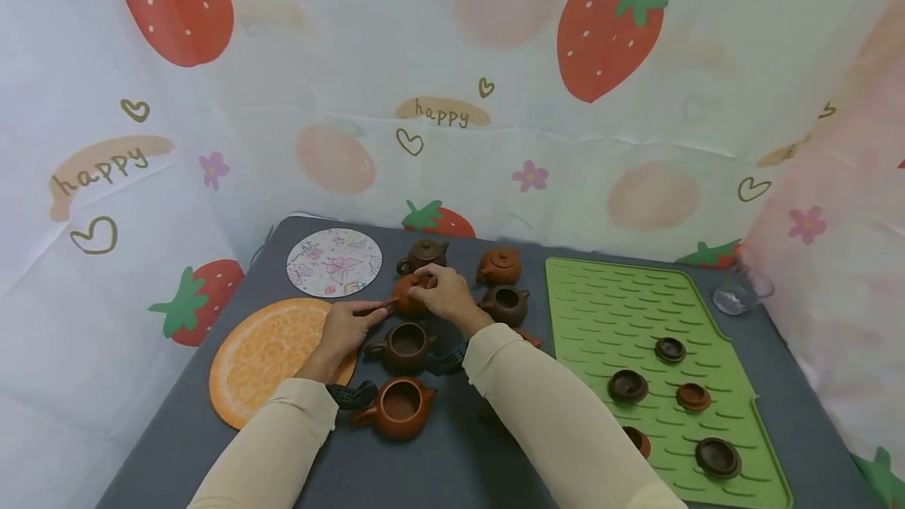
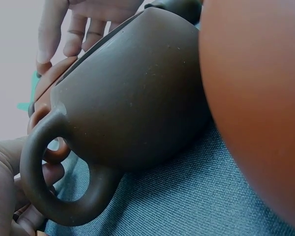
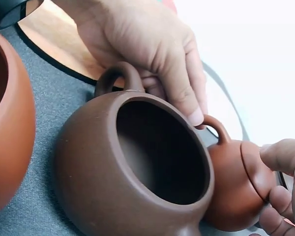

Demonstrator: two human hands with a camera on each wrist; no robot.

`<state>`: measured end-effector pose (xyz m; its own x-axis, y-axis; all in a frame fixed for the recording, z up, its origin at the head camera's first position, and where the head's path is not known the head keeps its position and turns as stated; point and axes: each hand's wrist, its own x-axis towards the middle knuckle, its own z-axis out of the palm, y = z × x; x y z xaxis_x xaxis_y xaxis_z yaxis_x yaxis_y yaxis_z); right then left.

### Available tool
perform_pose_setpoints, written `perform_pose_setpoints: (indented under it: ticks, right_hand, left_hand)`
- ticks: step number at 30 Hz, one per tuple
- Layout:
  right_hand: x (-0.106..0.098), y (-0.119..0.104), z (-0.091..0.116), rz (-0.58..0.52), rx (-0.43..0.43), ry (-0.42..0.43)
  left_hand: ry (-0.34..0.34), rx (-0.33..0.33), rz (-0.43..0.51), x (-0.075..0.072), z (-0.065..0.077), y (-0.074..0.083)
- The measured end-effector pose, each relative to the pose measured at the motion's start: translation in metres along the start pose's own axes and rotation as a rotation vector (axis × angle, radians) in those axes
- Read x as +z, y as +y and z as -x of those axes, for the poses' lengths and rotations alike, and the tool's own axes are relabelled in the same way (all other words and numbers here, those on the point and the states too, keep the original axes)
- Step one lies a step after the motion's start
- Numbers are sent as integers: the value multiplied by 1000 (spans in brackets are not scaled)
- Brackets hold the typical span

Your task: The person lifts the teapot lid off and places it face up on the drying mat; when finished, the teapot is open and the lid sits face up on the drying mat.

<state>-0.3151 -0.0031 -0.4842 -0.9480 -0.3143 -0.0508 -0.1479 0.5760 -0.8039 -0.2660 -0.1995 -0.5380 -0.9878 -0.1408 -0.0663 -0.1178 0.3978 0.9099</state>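
My left hand [image 1: 344,334] pinches the handle of a small reddish-brown clay teapot [image 3: 231,187]. The fingers of my right hand [image 1: 450,298] are on the top of the same teapot, holding its lid [image 3: 258,169], which sits on the body. A dark brown teapot [image 2: 132,93] with an uncovered mouth stands right beside it, nearer to me. Closer still is a reddish teapot [image 1: 400,408], also without a lid. Behind my hands a dark teapot [image 1: 426,255] has its lid on.
To the right are a lidded orange teapot [image 1: 499,266] and a lidless dark teapot [image 1: 506,305]. Several loose lids, among them a dark lid [image 1: 628,386], lie on a green mat [image 1: 601,297]. An orange round mat [image 1: 240,344], a patterned disc [image 1: 311,258] and a glass pitcher [image 1: 735,293] are around.
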Motion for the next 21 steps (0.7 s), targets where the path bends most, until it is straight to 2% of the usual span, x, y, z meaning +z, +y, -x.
perform_pose_setpoints:
  ticks: [9,15,21]
  right_hand:
    - [7,-3,-2,80,-7,48]
    - [9,-3,-3,86,-33,112]
    - [8,-5,-1,65,-63,134]
  left_hand:
    - [-15,0,-2,-2,2,2]
    - [-5,16,-8,-2,1,1]
    - [1,18,-4,-3,1,0]
